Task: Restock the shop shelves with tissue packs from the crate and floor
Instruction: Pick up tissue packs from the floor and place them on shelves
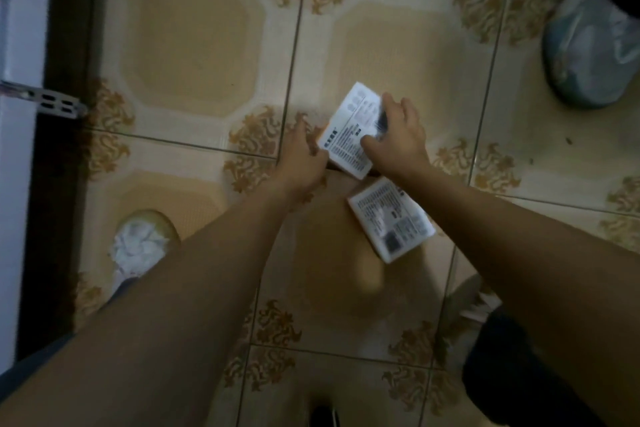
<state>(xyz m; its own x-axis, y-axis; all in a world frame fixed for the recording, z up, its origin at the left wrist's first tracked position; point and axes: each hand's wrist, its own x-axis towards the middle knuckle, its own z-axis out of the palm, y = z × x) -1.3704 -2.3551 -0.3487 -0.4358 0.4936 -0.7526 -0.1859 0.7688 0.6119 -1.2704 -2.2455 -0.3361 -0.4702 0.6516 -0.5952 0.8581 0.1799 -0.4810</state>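
Two white tissue packs with printed labels are over the tiled floor. The far tissue pack (349, 128) sits near the frame's centre. My right hand (394, 137) grips it from the right, thumb on the label and fingers curled over the far edge. My left hand (303, 152) touches its left edge, and whether those fingers curl round it is unclear. The near tissue pack (391, 218) lies flat on the floor just below, partly under my right forearm. Everything is a little blurred.
The floor is beige tile (194, 45) with brown ornaments. A dark wooden threshold (65, 149) and a white door with a metal bracket (52, 102) run down the left. My white shoe (138, 246) is lower left. Another person's grey shoe (588, 55) stands upper right.
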